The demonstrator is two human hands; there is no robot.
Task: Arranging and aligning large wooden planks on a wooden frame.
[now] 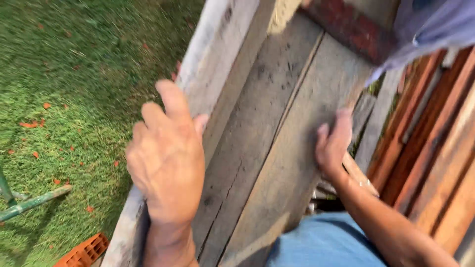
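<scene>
My left hand [167, 158] lies on the pale raised edge board [210, 54] of a weathered grey plank platform [269, 104], fingers curled over its left side. My right hand [334, 142] presses flat on the right edge of the grey planks, fingers together and pointing up. Neither hand holds a loose object. My blue trouser leg [324, 242] shows at the bottom, between my arms. The picture is motion-blurred.
Green grass [74, 74] with small orange fragments lies far below on the left. A hollow orange brick [84, 251] and a green metal bar [29, 202] sit at bottom left. Reddish-brown boards [430, 148] slant along the right. A red brick wall [354, 29] and pale cloth [435, 24] are at top right.
</scene>
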